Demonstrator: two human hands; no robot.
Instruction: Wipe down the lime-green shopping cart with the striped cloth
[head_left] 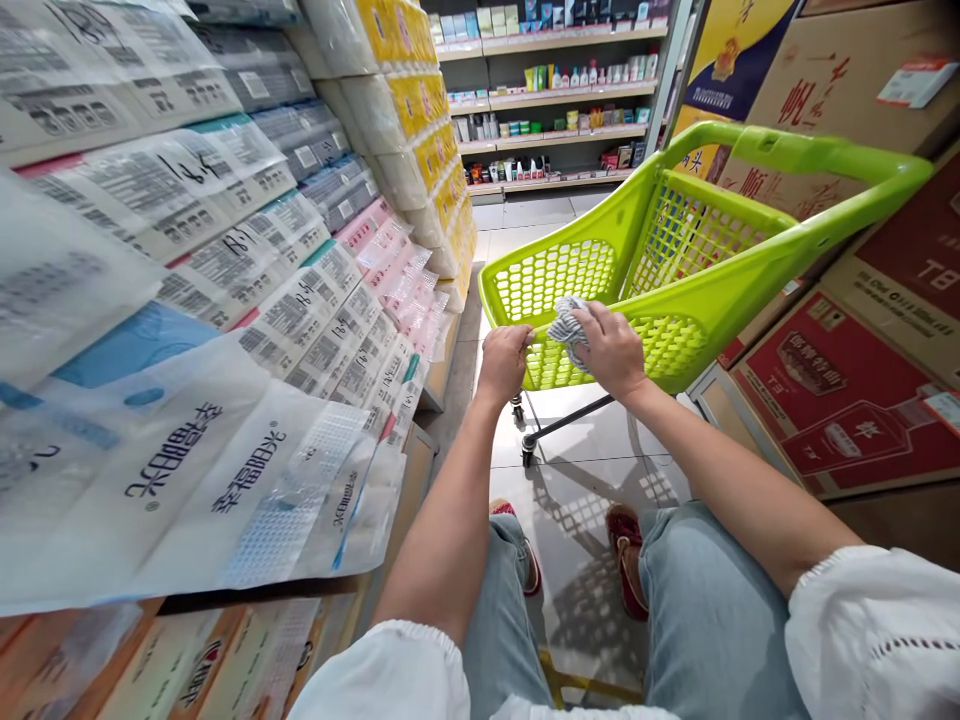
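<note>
Stacked tissue packs (225, 260) are lining the shelf on the left of the shop aisle, where the left hand (504, 362) is gripping the near rim of the green shopping cart (675, 270), fingers curled shut round it. The right hand (611, 348) is pressing a bunched striped cloth (566, 325) onto that rim, so wiping looks barely begun, most of the cart apparently unwiped. The cart is pointing away down the aisle, its long axis running from the person toward the far shelves (555, 100).

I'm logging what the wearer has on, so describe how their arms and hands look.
Both forearms are bare. Each upper arm ends in a loose white sleeve with a gathered, elasticated cuff near the elbow. The left hand and right hand are bare, with no gloves, rings or watch visible.
</note>
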